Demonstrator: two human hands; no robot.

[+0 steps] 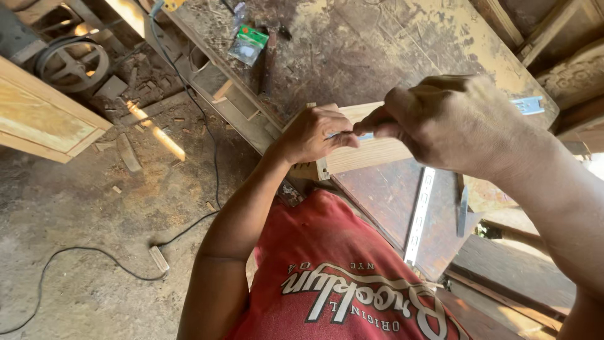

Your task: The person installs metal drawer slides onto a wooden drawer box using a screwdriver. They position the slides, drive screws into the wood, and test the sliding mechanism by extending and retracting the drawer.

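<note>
The fingers (371,128) of the right hand (456,123) are pinched shut on a thin bluish object, its tip just showing between the two hands; what it is cannot be told, perhaps a pencil or small blade. The left hand (313,134) curls over the near end of a pale wooden board (371,153), its fingers closed on the edge and steadying it. The board lies near the middle of the view, on a worn, dusty surface (377,50) that runs up toward 12 o'clock.

At 5 o'clock from the hands a white metal rail (420,215) lies on a dark reddish panel (384,195), with a smaller metal strip (462,211) beside it. A similar metal piece (527,105) pokes out at 3 o'clock behind the right hand. At 11 o'clock a small plastic packet with a green label (248,43) sits among the sawdust. A black cable (195,119) trails down across the littered floor (82,252) at 8 o'clock, and a pulley wheel (70,63) sits at 10 o'clock.

The left fingertips lie touching the pinched tool, so a slip along the grain could drive it into them. The board seems held by one hand alone, so it could twist under pressure and spoil the line. The loose cable on the floor could catch a foot.
</note>
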